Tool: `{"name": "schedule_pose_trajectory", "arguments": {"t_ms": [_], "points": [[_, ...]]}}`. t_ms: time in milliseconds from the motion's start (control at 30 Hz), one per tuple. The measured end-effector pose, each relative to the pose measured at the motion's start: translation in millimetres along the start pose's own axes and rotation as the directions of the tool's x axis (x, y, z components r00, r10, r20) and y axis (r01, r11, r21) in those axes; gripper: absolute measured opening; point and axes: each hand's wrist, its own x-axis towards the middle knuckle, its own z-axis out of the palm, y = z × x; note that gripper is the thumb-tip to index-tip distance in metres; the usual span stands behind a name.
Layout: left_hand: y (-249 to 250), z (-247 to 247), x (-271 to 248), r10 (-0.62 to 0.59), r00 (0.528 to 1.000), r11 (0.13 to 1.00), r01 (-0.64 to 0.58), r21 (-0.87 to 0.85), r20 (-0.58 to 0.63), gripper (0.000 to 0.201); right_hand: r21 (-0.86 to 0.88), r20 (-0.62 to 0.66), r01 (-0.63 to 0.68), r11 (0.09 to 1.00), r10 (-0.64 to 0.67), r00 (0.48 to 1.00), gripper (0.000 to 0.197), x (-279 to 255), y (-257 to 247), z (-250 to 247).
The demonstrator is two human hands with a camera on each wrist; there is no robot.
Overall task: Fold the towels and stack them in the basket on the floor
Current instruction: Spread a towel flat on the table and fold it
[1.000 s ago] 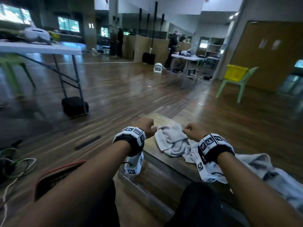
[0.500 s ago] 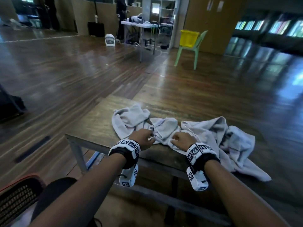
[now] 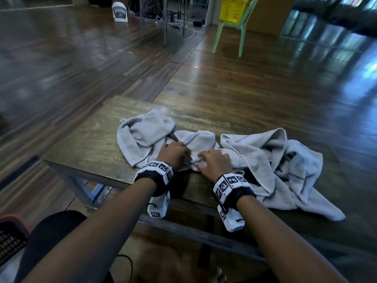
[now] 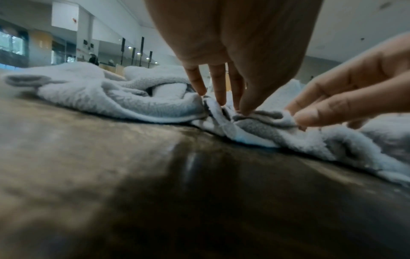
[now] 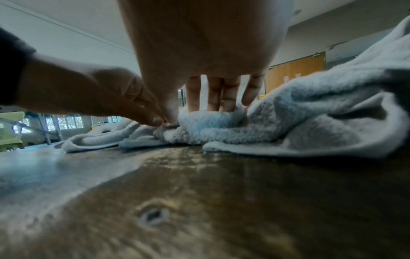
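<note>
Two crumpled pale grey towels lie on a wooden table [image 3: 91,144]. The left towel [image 3: 142,133] is bunched at mid table and the right towel [image 3: 275,160] sprawls toward the right edge. My left hand [image 3: 179,155] pinches a fold at the left towel's near edge [image 4: 213,112], thumb against fingertips [image 4: 200,91]. My right hand [image 3: 204,160] is close beside it, fingers spread on the same bunched cloth [image 5: 210,122], and its thumb and forefinger pinch the edge. A dark basket [image 3: 10,231] with a reddish rim sits on the floor at lower left, mostly cut off.
A green plastic chair [image 3: 230,31] carrying a yellow crate [image 3: 232,9] stands far across the wooden floor. A white device [image 3: 120,12] and a metal-legged table [image 3: 165,21] are at the back. My knees are below the table's near edge.
The head view has tilted down onto the table. Both hands have moved closer together on the left towel's near edge, and the right hand's fingers have spread out.
</note>
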Motion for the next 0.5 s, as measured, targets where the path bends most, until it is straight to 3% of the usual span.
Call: {"name": "schedule_pose_trajectory", "arguments": {"t_ms": [100, 300, 500], "points": [[-3.0, 3.1, 5.5, 0.017, 1.0, 0.999, -0.018, 0.042, 0.023, 0.032, 0.012, -0.073, -0.048, 0.999, 0.049, 0.996, 0.038, 5.2, -6.0, 5.0], [-0.7, 3.2, 8.9, 0.024, 1.0, 0.999, -0.024, 0.031, -0.009, 0.014, -0.011, -0.139, -0.06, 0.998, 0.058, 0.989, 0.014, 3.0, -9.7, 1.3], [12.7, -25.0, 8.8, 0.11, 0.993, 0.994, -0.11, -0.001, -0.03, 0.011, 0.093, -0.084, -0.062, 0.994, 0.07, 0.994, 0.028, -9.4, -5.9, -26.4]]}}
